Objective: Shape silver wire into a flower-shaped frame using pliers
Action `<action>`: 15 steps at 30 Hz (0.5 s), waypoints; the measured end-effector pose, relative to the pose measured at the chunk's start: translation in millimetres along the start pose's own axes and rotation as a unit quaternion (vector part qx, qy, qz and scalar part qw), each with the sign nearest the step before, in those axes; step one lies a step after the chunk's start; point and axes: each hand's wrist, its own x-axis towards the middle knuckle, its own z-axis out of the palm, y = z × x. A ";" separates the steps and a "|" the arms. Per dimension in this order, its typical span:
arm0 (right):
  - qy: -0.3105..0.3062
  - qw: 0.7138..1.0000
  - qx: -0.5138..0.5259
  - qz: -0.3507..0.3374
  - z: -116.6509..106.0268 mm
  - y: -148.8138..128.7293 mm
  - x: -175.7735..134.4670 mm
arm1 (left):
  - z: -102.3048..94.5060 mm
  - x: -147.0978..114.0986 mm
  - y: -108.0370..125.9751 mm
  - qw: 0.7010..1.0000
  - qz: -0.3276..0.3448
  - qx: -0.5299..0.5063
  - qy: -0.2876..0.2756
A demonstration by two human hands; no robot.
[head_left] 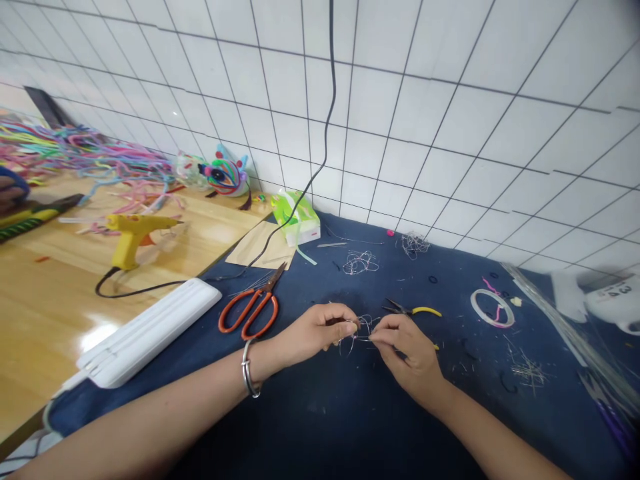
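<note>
Between my two hands is a looped piece of thin silvery wire (353,341), bent into several curves. My left hand (325,328) pinches it between thumb and forefinger. From the other side my right hand (405,347) is closed with its fingertips at the wire's right end. Just behind my right hand lie pliers (425,311) with yellow handles, partly covered by that hand. To the left of my left hand rest orange-handled scissors (249,312). Beyond the hands, a similar looped wire shape (360,263) lies on the dark blue cloth (320,413).
A white power strip (150,333) and a yellow glue gun (131,237) are at the left. A green tissue pack (299,219) stands by the tiled wall. On the right are a ring-shaped coil (473,308), wire scraps (529,371), and purple-handled scissors (607,417). Another wire tangle (415,245) lies farther back.
</note>
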 end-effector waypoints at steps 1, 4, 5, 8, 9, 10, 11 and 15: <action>-0.003 1.000 -0.001 -0.003 -0.1 0.8 -0.9 | 0.1 0.3 -1.1 1.000 0.000 -0.014 0.006; -0.015 1.000 -0.011 -0.021 1.2 6.2 -5.7 | 0.1 1.4 -4.2 0.997 -0.002 -0.068 0.021; -0.017 0.999 -0.016 -0.030 1.9 8.2 -7.4 | 0.1 1.7 -5.0 0.996 -0.004 -0.084 0.023; -0.020 0.998 -0.034 -0.045 3.3 11.4 -10.2 | -0.2 2.3 -6.9 0.993 -0.007 -0.117 0.022; -0.018 0.998 -0.039 -0.043 3.1 11.0 -10.0 | -0.2 2.4 -7.4 0.992 -0.006 -0.124 0.022; -0.011 0.998 -0.042 -0.038 2.6 9.9 -9.2 | -0.3 2.4 -7.8 0.991 -0.006 -0.130 0.022; -0.001 0.999 -0.045 -0.030 1.8 8.3 -8.2 | -0.4 2.4 -8.2 0.991 -0.005 -0.134 0.022; 0.053 0.998 -0.040 0.021 -2.0 1.5 -3.8 | -1.0 2.8 -9.1 0.988 -0.003 -0.155 0.025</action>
